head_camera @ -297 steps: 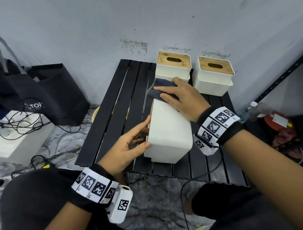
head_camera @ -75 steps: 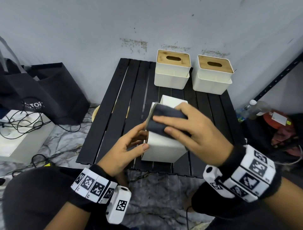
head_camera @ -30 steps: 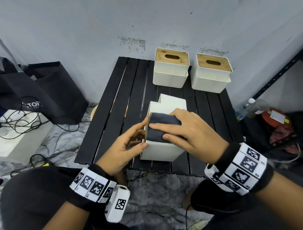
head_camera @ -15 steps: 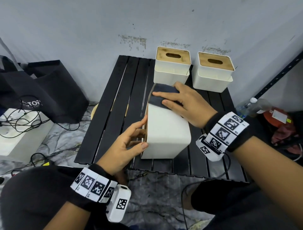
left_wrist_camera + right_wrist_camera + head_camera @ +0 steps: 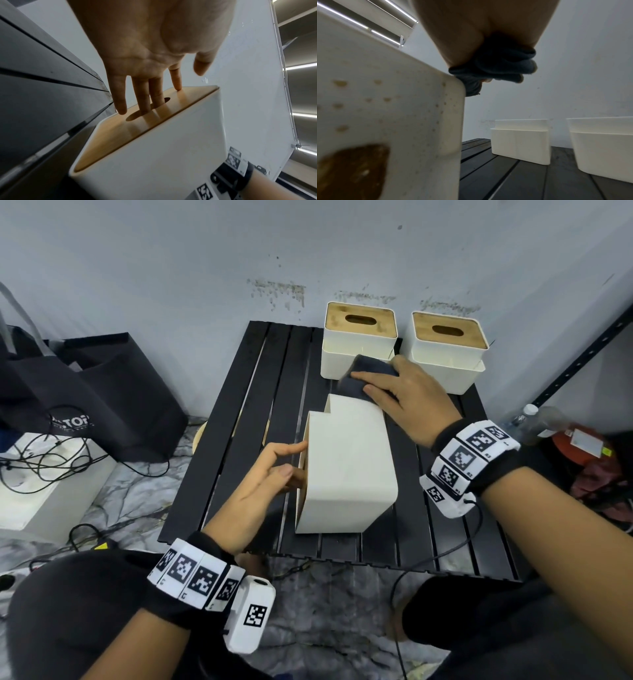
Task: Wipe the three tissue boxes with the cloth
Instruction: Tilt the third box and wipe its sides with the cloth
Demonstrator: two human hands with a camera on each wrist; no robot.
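The left hand [image 5: 150, 44] reaches straight-fingered to the box's [image 5: 154, 155] wooden lid [image 5: 180, 102]; two fingers [image 5: 143, 94] dip into its oval slot [image 5: 135, 116], the forefinger touching the lid. Black slatted table [image 5: 42, 94] alongside.

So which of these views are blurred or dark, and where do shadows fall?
Head view: sharp and evenly lit, straight edges bowed by the wide lens. Left wrist view: the left hand is slightly soft, and its fingers cast shadows on the wooden lid. Right wrist view: the nearby tissue box is blurred, and the right hand and the cloth are dark.
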